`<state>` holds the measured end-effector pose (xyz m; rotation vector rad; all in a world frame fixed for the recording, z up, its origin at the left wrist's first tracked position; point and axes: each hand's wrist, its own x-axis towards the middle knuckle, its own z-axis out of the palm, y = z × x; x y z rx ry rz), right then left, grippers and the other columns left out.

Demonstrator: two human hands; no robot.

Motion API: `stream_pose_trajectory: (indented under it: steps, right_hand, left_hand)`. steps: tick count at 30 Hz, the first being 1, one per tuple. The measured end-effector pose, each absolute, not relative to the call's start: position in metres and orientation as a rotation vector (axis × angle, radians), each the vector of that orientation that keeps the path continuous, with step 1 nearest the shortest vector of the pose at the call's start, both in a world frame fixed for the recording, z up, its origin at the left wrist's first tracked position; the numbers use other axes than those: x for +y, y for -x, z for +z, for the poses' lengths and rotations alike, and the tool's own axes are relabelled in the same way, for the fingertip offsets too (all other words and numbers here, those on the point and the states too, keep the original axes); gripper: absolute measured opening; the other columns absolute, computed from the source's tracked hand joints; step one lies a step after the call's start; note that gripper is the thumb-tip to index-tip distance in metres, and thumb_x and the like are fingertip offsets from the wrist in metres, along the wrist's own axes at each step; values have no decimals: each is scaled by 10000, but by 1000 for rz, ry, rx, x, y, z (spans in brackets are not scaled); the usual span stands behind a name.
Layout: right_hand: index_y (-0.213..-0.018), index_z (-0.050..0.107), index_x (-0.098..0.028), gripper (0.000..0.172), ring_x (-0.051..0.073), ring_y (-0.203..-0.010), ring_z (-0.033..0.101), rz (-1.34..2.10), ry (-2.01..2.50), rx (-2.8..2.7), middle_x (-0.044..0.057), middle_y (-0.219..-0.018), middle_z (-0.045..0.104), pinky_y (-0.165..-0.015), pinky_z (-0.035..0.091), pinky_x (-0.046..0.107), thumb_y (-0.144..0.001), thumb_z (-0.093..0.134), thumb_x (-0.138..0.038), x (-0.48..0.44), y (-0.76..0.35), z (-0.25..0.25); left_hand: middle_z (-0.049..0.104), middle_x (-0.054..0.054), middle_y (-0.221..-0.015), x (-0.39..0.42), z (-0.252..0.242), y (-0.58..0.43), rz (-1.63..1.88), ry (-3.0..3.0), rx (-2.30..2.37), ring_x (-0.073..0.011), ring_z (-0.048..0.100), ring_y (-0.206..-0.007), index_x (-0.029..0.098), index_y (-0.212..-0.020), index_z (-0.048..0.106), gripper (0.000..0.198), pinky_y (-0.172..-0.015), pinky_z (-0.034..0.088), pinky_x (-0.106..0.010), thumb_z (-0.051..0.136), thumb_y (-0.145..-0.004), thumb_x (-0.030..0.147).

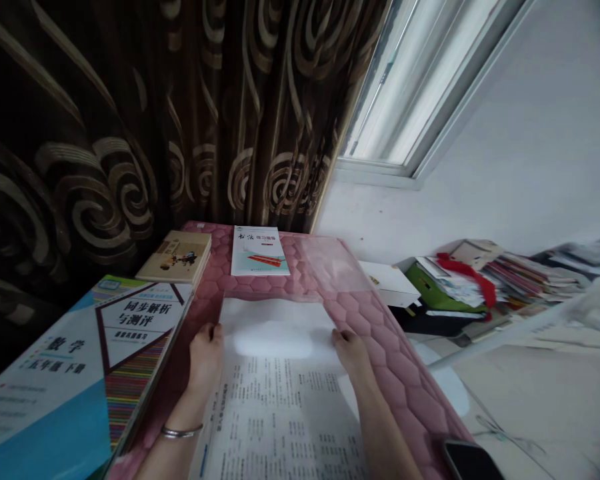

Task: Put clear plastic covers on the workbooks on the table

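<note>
A large printed paper sheet (pixel 280 373) lies on the pink quilted tabletop (pixel 380 340) in front of me. My left hand (pixel 206 360) rests on the sheet's left edge with its fingers curled at the paper. My right hand (pixel 351 350) is at the sheet's right edge, fingers bent and pinching the paper there. The sheet's far part is bare white and glares; its near part carries dense print. A metal bangle (pixel 181 432) circles my left wrist.
A big blue and white workbook (pixel 75 360) lies at the left. Behind it sit a tan book (pixel 177 257) and a white booklet (pixel 257 250). A dark phone (pixel 473 461) lies at the table's near right corner. A dark curtain (pixel 155 113) hangs behind; cluttered books (pixel 480 280) pile at right.
</note>
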<state>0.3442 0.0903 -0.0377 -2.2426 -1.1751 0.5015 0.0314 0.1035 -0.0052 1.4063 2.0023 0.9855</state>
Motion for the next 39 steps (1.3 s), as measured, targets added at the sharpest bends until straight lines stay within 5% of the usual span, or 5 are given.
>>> stream_pose_trajectory:
  steps: [11,20,39]
  right_hand:
    - [-752,643,-191,347,232,-737,628,472,2275,-1193,99,-759,686,-602,398,282,-890,396,-391,88,-336,-29]
    - [-743,633,-186,332,227,-733,634,448,2201,-1168,85,-735,686,-590,398,267,-883,394,-370,88,-335,-29]
    - [-639,576,-212,314,230,-701,625,534,2250,-1164,65,-654,657,-581,392,276,-867,466,-396,90,-343,-26]
  left_hand:
    - [711,-159,-808,108,-6,-40,834,-1504,2159,-230,679,-741,152,-780,586,217,-628,405,-271,439,-912,243]
    - [687,-75,-702,105,-6,-31,942,-1430,2003,-189,649,-682,184,-692,573,228,-609,398,-248,472,-881,261]
    - [719,-115,-747,109,-3,-35,696,-1527,2175,-211,682,-732,157,-814,620,242,-617,372,-263,469,-924,311]
